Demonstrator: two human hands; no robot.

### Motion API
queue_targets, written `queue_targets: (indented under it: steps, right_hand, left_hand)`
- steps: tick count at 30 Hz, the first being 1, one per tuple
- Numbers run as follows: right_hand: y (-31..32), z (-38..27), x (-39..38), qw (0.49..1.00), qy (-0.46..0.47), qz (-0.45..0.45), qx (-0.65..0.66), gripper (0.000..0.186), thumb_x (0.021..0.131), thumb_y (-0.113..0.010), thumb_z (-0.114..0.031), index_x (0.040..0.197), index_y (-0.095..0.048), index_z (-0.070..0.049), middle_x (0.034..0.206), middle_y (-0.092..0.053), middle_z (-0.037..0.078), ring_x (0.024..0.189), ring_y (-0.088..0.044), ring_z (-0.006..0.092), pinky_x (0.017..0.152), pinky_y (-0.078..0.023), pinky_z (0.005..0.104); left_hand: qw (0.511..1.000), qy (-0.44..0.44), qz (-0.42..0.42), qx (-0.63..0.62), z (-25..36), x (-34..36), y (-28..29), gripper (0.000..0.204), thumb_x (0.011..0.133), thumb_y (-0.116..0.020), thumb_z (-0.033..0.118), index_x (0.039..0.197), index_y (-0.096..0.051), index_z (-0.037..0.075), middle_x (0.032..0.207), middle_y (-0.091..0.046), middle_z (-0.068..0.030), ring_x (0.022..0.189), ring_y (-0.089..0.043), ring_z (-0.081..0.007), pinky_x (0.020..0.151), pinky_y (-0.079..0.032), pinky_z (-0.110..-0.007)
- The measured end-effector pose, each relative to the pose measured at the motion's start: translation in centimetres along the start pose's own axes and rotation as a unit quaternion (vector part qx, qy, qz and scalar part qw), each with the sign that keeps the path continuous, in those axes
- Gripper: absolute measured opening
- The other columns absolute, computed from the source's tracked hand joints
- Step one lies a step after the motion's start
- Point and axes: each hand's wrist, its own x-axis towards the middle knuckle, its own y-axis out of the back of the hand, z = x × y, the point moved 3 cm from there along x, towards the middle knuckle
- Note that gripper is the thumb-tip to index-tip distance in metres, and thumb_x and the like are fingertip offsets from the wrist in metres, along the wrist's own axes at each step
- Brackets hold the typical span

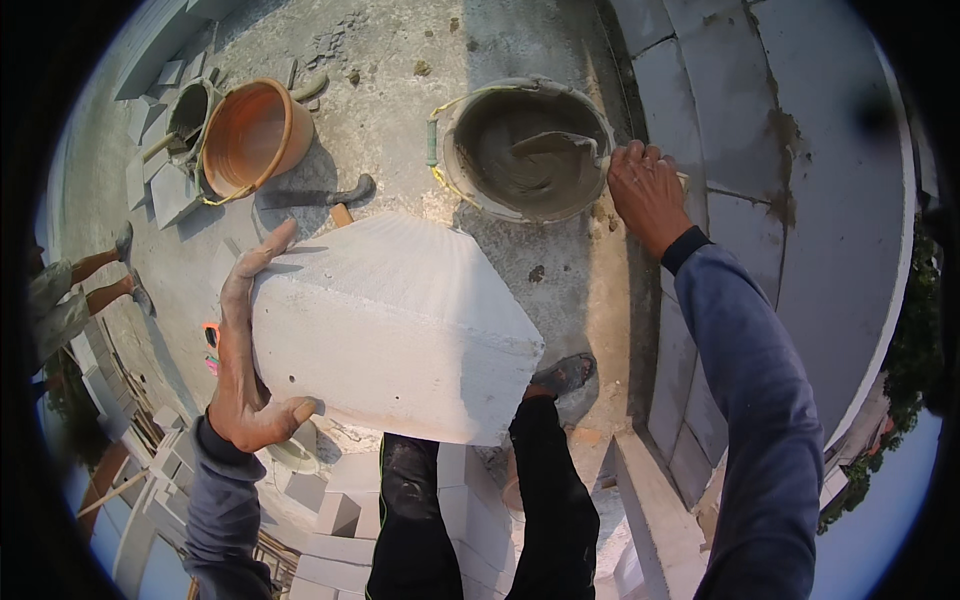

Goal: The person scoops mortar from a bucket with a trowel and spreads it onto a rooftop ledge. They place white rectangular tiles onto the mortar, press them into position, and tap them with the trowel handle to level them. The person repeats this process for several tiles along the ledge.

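Note:
My left hand [250, 350] grips the left end of a large white lightweight concrete block [400, 330], thumb on the near face and fingers along the far edge. The block hangs in front of my legs. Up at the right, my right hand [648, 195] is closed round the handle of a trowel [556, 145]. Its blade lies in grey wet mortar [505, 175] inside a round bucket [462, 190]. This bucket has a wire handle with a green grip, hanging on its left side.
An orange bucket [293, 135] stands at the upper left, with a smaller grey bucket [190, 108] and loose blocks beside it. A block wall [740, 150] runs along the right. Another person's legs [105, 282] show at far left. More blocks [340, 550] are stacked behind my legs.

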Motion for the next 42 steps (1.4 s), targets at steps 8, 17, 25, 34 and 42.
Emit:
queue_targets:
  steps: [8,17,25,34,42]
  right_hand:
    - [-5.2,-2.9,6.0,0.941,0.171,-0.03,-0.29,0.009,0.087,-0.069,-0.015,0.086,-0.075,-0.008,0.083,-0.065,0.009,0.078,-0.068,0.0265,0.07,-0.056,0.0427]
    - [-6.7,-4.7,2.8,0.944,0.072,-0.238,0.216,0.024,0.087,-0.074,-0.023,0.096,-0.082,-0.001,0.09,-0.076,0.016,0.093,-0.076,0.0338,0.078,-0.062,0.051]
    - [-7.6,-1.0,-0.9,0.677,-0.189,-0.344,0.623,0.028,0.088,-0.072,-0.025,0.087,-0.071,0.002,0.075,-0.069,0.01,0.054,-0.064,0.0194,0.051,-0.052,0.0358]
    - [4.2,5.0,-9.9,0.655,-0.301,-0.227,0.654,0.026,0.084,-0.081,-0.024,0.089,-0.074,0.001,0.069,-0.066,0.007,0.057,-0.063,0.0179,0.053,-0.051,0.034]
    - [19.3,6.5,-19.7,0.781,-0.258,0.047,0.567,0.04,0.078,-0.081,-0.019,0.107,-0.072,0.007,0.088,-0.072,0.016,0.07,-0.069,0.0269,0.066,-0.055,0.0369]
  left_hand:
    - [0.986,-0.112,-0.084,-0.094,0.4,-0.5,-2.1,0.116,0.065,-0.092,0.059,0.161,-0.038,0.02,0.163,-0.031,-0.0347,0.148,-0.039,-0.0535,0.12,-0.035,-0.06]
    - [0.98,-0.099,-0.173,0.029,4.0,-0.5,-3.0,0.105,0.058,-0.099,0.042,0.15,-0.049,0.031,0.159,-0.034,-0.0304,0.147,-0.036,-0.0572,0.121,-0.033,-0.066]
    - [0.979,-0.108,-0.173,0.012,4.9,1.3,-4.4,0.117,0.055,-0.087,0.015,0.16,-0.036,0.022,0.153,-0.043,-0.0271,0.146,-0.041,-0.0505,0.122,-0.035,-0.059]
    - [0.985,-0.096,-0.136,0.035,5.4,4.5,-5.3,0.132,0.056,-0.101,0.033,0.161,-0.026,0.006,0.152,-0.043,-0.0208,0.144,-0.046,-0.0375,0.12,-0.04,-0.05]
    - [0.993,-0.023,-0.116,-0.025,5.9,7.8,-4.2,0.129,0.058,-0.099,0.025,0.161,-0.025,0.001,0.149,-0.045,-0.018,0.142,-0.048,-0.0293,0.122,-0.037,-0.043]
